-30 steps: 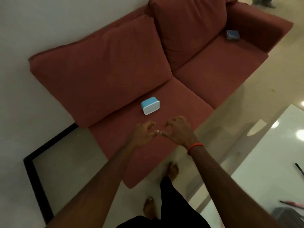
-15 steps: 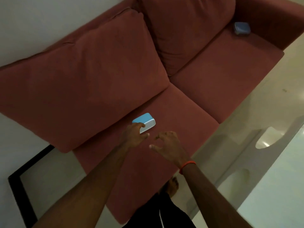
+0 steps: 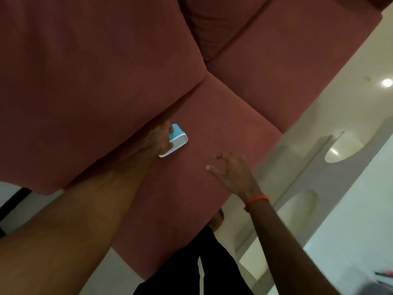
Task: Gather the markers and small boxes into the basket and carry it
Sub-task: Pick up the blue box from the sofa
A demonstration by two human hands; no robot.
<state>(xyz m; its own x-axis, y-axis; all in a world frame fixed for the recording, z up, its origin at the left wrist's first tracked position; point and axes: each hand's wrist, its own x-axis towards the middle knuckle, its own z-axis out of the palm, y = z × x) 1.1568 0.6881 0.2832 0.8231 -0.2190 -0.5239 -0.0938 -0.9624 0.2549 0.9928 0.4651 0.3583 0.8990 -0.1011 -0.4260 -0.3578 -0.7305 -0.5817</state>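
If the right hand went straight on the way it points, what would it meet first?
Probably the blue-and-white box that the left hand grips, across the seat cushion; its height is unclear.

I am in a home, in a living room by the look of it. A soft red-brown sofa [image 3: 287, 60] fills my view from 9 to 1 o'clock, its plump loose back cushion [image 3: 85, 71] leaning over a wide seat cushion [image 3: 223, 124]. At 3 o'clock runs a pale polished floor [image 3: 340, 107], glossy enough to mirror a round ceiling light [image 3: 387, 82]. At 6 o'clock my bare foot [image 3: 217, 220] stands on that floor, just beside the sofa's front edge.
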